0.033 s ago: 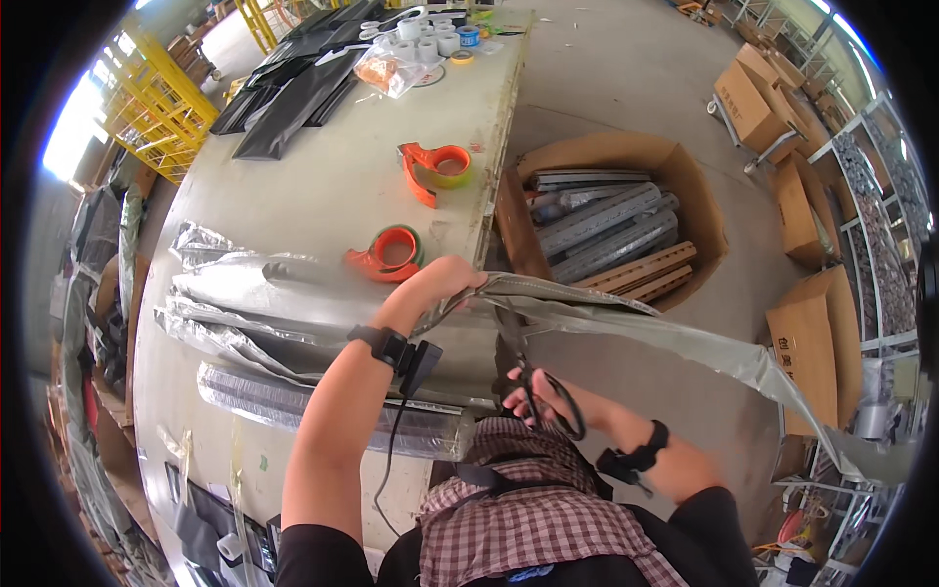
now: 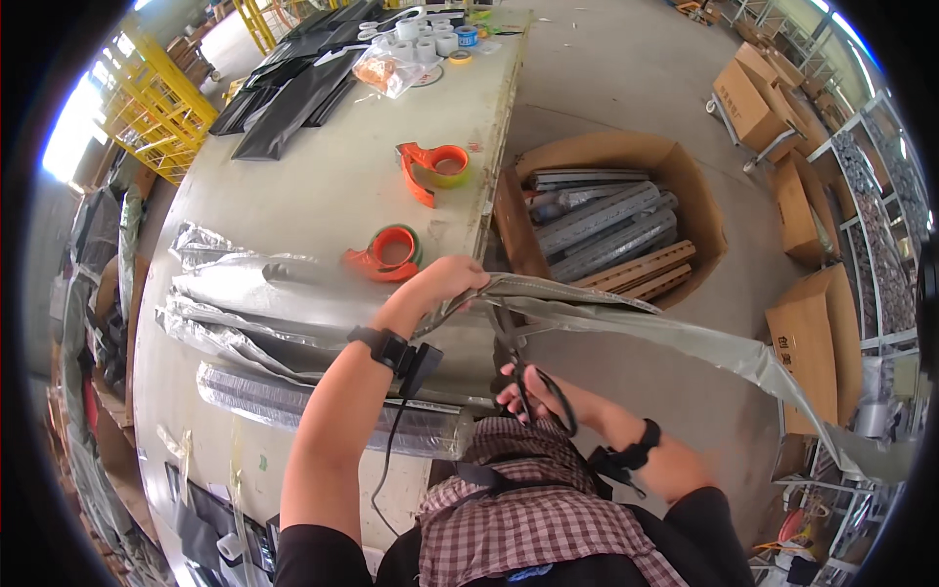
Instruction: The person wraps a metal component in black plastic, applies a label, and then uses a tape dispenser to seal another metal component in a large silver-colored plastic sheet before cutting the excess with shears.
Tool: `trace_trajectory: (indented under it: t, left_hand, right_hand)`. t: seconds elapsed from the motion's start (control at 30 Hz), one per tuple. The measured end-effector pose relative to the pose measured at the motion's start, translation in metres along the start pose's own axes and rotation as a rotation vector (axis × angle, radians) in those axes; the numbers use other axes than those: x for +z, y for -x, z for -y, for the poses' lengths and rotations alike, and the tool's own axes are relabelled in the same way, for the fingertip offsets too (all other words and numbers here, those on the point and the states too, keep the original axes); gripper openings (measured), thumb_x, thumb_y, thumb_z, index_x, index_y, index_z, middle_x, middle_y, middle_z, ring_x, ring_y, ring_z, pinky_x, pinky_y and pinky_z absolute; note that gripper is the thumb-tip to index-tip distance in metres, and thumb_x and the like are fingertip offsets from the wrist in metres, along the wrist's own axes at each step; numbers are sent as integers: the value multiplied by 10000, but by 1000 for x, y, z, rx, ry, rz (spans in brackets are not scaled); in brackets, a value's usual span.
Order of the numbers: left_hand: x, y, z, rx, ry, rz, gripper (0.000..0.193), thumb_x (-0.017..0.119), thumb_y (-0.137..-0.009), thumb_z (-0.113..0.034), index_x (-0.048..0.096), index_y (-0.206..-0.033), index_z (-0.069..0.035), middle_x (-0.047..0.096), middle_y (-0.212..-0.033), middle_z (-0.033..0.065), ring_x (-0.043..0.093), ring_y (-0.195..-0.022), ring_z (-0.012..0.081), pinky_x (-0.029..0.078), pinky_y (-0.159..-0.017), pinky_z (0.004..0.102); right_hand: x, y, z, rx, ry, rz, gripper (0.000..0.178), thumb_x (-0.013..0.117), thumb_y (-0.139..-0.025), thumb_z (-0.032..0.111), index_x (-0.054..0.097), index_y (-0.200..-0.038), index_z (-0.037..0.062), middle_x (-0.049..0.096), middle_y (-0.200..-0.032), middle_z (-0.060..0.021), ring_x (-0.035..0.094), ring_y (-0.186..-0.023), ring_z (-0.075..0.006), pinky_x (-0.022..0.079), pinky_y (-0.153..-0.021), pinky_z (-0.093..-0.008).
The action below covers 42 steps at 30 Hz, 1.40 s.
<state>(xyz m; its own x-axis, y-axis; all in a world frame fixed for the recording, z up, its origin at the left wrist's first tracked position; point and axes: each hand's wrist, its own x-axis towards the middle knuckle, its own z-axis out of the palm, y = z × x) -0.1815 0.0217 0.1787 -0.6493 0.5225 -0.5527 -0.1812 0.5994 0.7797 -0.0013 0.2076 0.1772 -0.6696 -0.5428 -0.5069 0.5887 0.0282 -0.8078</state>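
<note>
A long grey-green plastic sheet point(image 2: 675, 338) runs from the table across to the right, its gathered folds crossing in front of me. My left hand point(image 2: 458, 278) is closed on its edge beside the table's right side. Just below and to the right, my right hand point(image 2: 528, 389) has its fingers in the handles of black scissors point(image 2: 508, 335). Their blades point up to the sheet's edge, close to my left hand; whether they are cutting into it I cannot tell.
Two orange tape dispensers point(image 2: 393, 252) lie on the pale table point(image 2: 333, 176). A film-wrapped roll point(image 2: 323, 406) rests nearer me. Beyond the table's right edge, an open carton point(image 2: 699, 225) holds long wrapped bundles. More cartons point(image 2: 817, 338) and a metal rack point(image 2: 885, 264) stand farther right.
My right hand and the scissors have shifted slightly left. My left hand keeps its hold on the sheet, almost unmoved.
</note>
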Motion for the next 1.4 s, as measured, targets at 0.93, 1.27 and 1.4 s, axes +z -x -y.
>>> trace_trajectory:
  t: [0.93, 1.27, 1.4]
  left_hand:
    - [58, 27, 50, 522, 624, 248, 545, 475, -677, 122, 426, -1198, -32, 551, -1095, 81, 536, -1020, 181, 409, -887, 306]
    - [81, 59, 90, 550, -67, -99, 329, 688, -676, -122, 593, -991, -107, 623, -923, 97, 591, -869, 250, 446, -757, 345]
    - [83, 55, 59, 498, -236, -85, 314, 630, -658, -112, 595, -969, -138, 613, -839, 100, 577, -825, 307, 440, -704, 389]
  right_hand:
    - [31, -13, 2, -279, 381, -335, 389, 447, -908, 410, 473, -980, 29, 470, -593, -4, 459, -506, -83, 401, -475, -231]
    - [-38, -172, 126, 122, 1011, -239, 411, 603, -795, 413, 557, -871, 11, 551, -559, -108, 554, -474, -206, 447, -459, -329]
    - [-128, -274, 98, -372, 1385, -318, 526, 646, -690, 261, 519, -1140, 22, 609, -878, -241, 588, -820, -390, 472, -728, -421]
